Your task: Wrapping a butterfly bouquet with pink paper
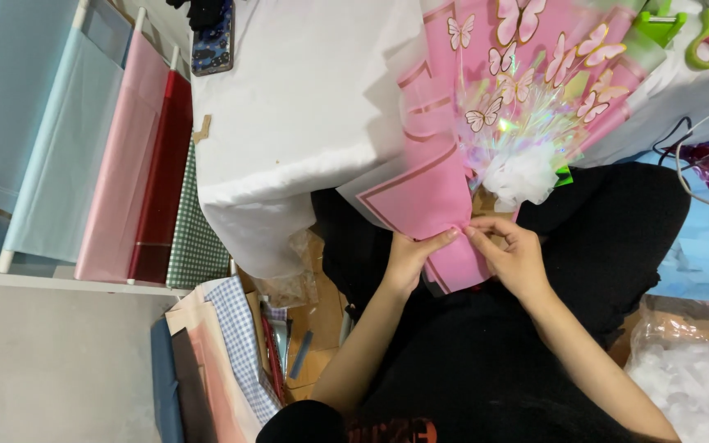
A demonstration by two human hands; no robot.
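Both forearms rose toward my left hand (408,261) and right hand (512,256), each pinched shut on the pink wrapping paper (436,197) gathered below the butterfly bouquet (527,98), where I judged a hard tug could tear it.

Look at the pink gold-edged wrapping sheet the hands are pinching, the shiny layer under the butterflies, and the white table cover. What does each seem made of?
Pink gold-edged wrapping sheet: probably matte waterproof paper or thin plastic film; it folds in stiff, smooth planes where the left hand and right hand pinch it.
Shiny layer: likely iridescent cellophane; rainbow glints.
White table cover: seemingly soft cloth or nonwoven; it drapes limply.
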